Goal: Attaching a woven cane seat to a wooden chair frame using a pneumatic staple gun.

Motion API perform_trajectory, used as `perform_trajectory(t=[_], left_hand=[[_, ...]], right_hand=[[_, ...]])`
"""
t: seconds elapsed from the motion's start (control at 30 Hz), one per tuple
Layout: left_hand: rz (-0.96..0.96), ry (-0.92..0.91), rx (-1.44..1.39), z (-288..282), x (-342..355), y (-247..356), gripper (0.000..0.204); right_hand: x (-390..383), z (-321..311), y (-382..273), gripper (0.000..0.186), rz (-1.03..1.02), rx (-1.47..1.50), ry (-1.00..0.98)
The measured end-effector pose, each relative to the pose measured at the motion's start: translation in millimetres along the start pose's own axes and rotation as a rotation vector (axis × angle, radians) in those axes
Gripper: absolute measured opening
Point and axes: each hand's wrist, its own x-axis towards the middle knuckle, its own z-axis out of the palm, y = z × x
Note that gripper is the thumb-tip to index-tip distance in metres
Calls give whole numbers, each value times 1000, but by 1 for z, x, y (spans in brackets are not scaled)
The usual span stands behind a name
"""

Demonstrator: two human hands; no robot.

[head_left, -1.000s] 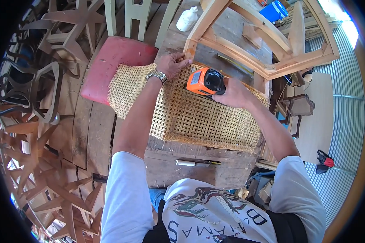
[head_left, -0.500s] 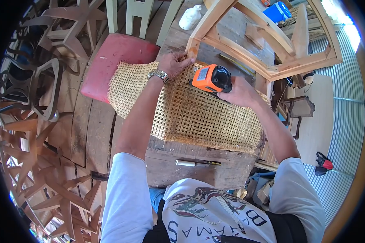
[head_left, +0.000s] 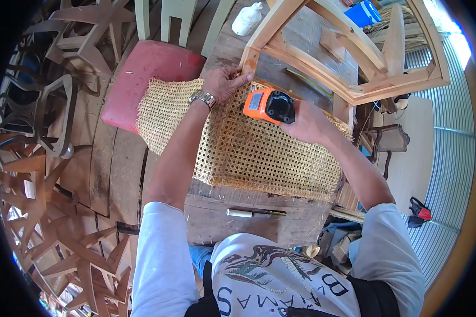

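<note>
L arm reaches fwd, nearly straight, silver metal watch on wrist; L hand sits palm-down at the near-L corner of the pale unfinished wooden frame, thumb pointing R, fingers part-curled. Can't tell if it has hold of frame or cane. R forearm angles in from lower R, elbow bent; R hand is closed round the orange-and-black handheld power tool, which is over the cane's far edge, near L thumb. Yellow open-weave cane sheet is draped across frame's near side & bench, L end on the red padded seat.

Hidden: tool's nose & contact spot (under its body), most R fingers, L fingertips, wood under cane. Frame's far end cut off at top.
</note>
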Motion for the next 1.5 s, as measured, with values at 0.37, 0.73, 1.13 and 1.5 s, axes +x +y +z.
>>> perform_trajectory(t=[0.37,0.73,1.13,1.5], left_hand=[[-110,-59,-26,-5,3,-8,81],[-37,-70,2,-5,16,-11,88],[19,6,-204,3,24,-30,66],[-30,0,-196,3,21,-24,67]], right_hand=[[1,-3,3,35,-108,75,13],[11,-18,30,44,-167,155,122],[13,-24,18,43,-150,146,120],[20,-26,10,42,-119,68,74]])
